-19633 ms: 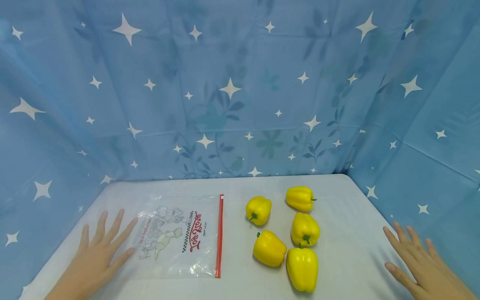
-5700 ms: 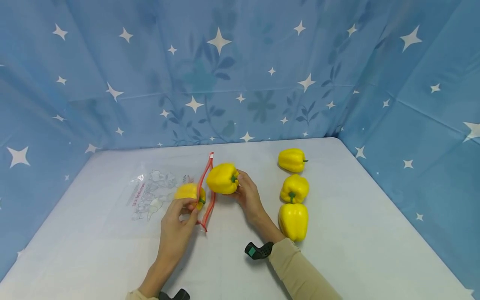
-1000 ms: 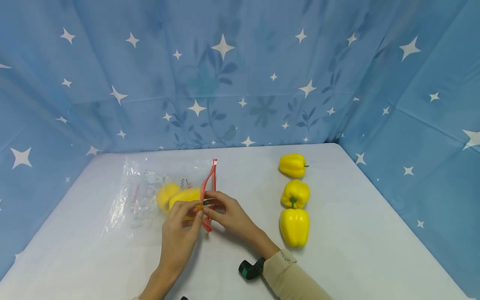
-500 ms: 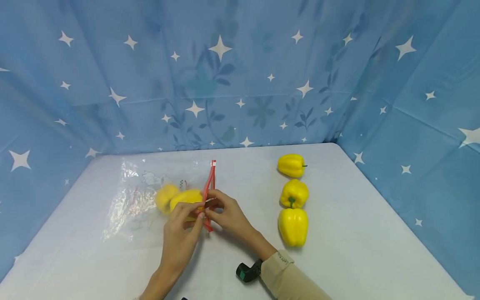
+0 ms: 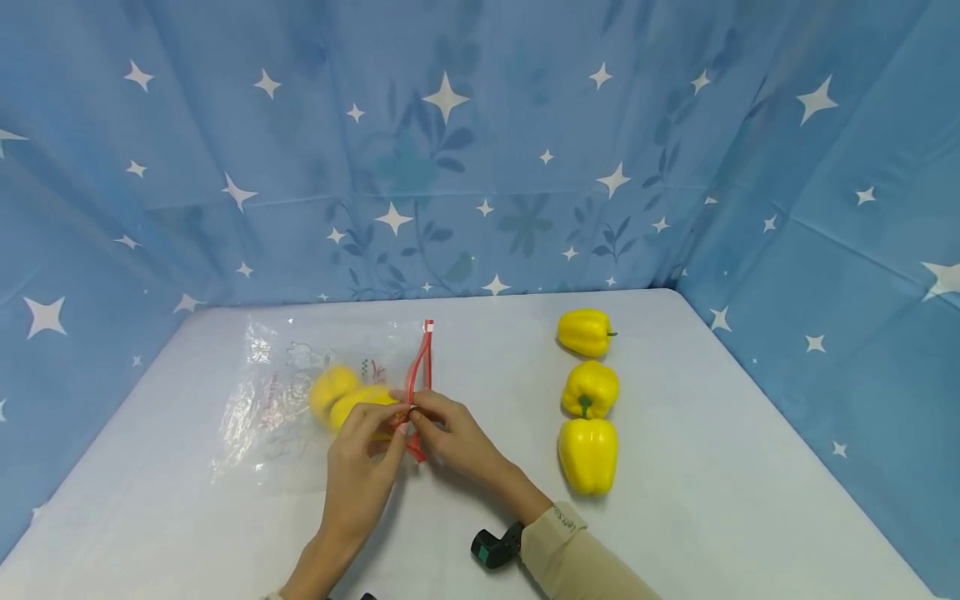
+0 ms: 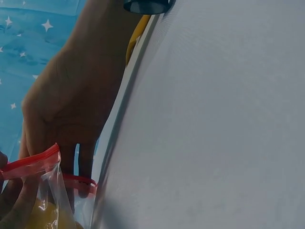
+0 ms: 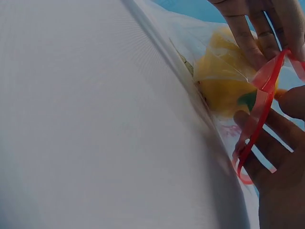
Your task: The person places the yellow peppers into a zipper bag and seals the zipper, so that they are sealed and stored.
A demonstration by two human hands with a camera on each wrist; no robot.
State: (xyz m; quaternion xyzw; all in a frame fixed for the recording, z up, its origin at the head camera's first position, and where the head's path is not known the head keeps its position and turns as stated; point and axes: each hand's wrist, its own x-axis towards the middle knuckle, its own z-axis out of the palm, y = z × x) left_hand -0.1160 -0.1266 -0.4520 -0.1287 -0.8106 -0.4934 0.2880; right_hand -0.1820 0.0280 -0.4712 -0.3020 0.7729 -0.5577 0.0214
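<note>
Both hands met at the red zip strip (image 5: 417, 392) of the plastic bag (image 5: 300, 392). The left hand (image 5: 365, 454) and right hand (image 5: 453, 437) pinched it. Two yellow peppers (image 5: 348, 400) lay inside the bag; three peppers (image 5: 588, 392) stood right of it.

Clear, crinkled, glossy plastic bag (image 5: 281, 392) with a smooth red plastic zip strip (image 5: 417, 375); smooth, waxy-glossy yellow peppers (image 5: 588, 454); matt white worktop (image 5: 712, 500); faintly sheened, creased blue star-printed sheeting (image 5: 480, 150) behind.
</note>
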